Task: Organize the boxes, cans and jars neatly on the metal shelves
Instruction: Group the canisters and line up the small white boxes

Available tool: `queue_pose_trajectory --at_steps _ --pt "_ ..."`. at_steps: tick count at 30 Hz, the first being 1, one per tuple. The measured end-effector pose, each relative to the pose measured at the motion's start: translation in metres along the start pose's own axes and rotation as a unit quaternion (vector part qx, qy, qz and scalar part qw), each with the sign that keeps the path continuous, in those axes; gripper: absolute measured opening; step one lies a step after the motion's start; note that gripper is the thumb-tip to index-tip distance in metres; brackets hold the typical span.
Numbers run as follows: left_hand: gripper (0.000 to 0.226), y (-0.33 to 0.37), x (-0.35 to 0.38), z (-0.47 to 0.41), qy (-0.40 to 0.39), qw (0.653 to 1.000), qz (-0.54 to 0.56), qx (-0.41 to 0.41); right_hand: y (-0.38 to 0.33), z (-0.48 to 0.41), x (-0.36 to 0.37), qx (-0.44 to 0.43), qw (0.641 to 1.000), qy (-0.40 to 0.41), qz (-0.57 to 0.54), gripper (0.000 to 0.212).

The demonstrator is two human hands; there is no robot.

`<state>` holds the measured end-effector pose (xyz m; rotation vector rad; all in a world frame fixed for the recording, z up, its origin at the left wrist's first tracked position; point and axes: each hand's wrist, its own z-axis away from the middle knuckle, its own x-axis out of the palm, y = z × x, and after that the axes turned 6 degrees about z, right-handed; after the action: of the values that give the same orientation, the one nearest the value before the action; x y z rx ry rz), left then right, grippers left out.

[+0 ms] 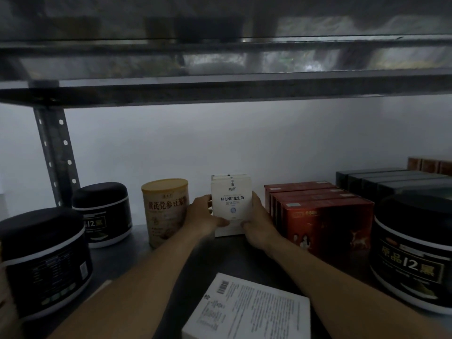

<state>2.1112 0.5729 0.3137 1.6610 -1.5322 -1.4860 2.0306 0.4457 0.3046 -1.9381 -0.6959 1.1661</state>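
An upright white box (pixel 231 199) stands near the back middle of the metal shelf (pixel 227 255), with more white boxes lined up behind it. My left hand (pixel 203 216) grips its left side and my right hand (pixel 256 222) grips its right side, thumbs across the lower front. A beige can (pixel 164 211) stands just left of my left hand. A row of red boxes (pixel 325 216) stands just right of my right hand. Another white box (pixel 247 309) lies flat at the shelf's front, between my forearms.
Black jars stand at the left (pixel 46 260) (pixel 104 212) and at the right front (pixel 413 250). Dark grey boxes (pixel 391 182) and brown boxes (pixel 430 165) fill the back right. A perforated upright post (pixel 56 155) rises at the left; the upper shelf (pixel 220 89) hangs close overhead.
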Motion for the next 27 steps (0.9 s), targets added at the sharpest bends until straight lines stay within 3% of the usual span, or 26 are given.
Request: queue_pose_trajectory --at_steps 9,22,27 --pt "0.069 0.000 0.001 0.002 0.046 0.999 -0.006 0.019 0.003 -0.001 0.000 -0.002 1.000 -0.015 -0.015 0.086" --pt "0.078 -0.002 0.006 0.002 0.049 0.997 -0.035 0.039 0.011 -0.009 0.004 -0.001 0.998 0.025 -0.058 0.055" --pt "0.081 -0.001 0.006 0.002 0.048 0.997 -0.045 0.033 0.011 -0.011 0.005 -0.003 0.998 0.024 -0.056 0.053"
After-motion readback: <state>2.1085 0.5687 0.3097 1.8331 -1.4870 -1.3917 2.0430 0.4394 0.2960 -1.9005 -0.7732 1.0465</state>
